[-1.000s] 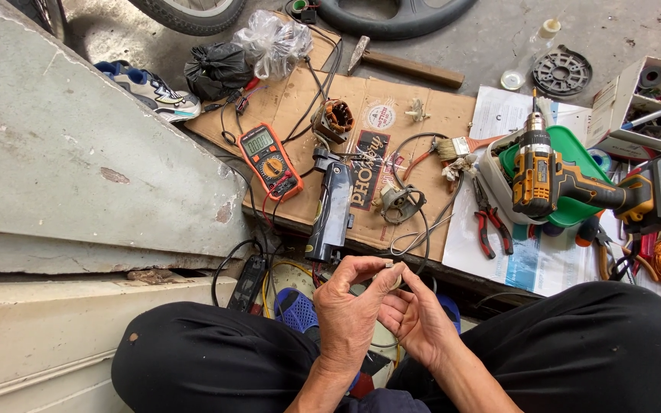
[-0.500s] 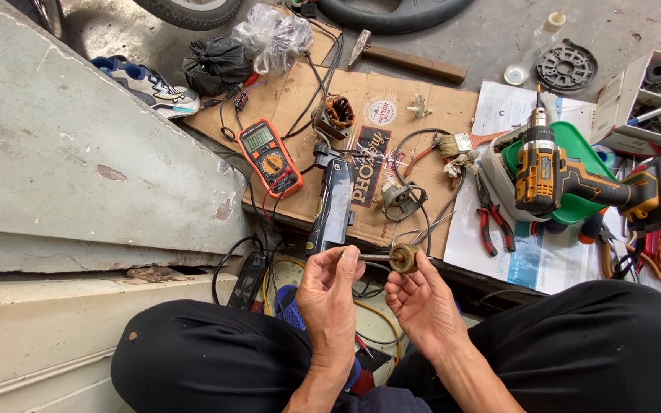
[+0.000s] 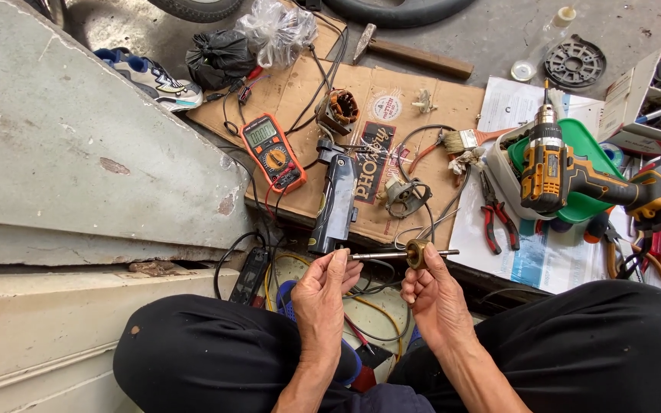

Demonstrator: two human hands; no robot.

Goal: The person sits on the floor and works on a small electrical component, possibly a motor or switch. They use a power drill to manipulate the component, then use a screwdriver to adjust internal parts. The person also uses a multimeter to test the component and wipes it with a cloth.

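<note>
Metal rod lies level, left-right, above my lap. Left hand fingers pinch its left end; right hand fingers closed on brass ring near right end.

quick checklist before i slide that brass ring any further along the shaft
1. Left hand grips one end of the metal shaft with its fingertips: ok.
2. Right hand pinches the brass ring that sits on the shaft: ok.
3. Shaft is level and held clear above the cables between the knees: ok.
4. Far end of the shaft pokes out free past the ring: ok.
5. Ring square on the shaft, not cocked: cannot tell, too small.
6. Pliers lie on the paper close to the right hand; multimeter is on the cardboard: ok.
</note>
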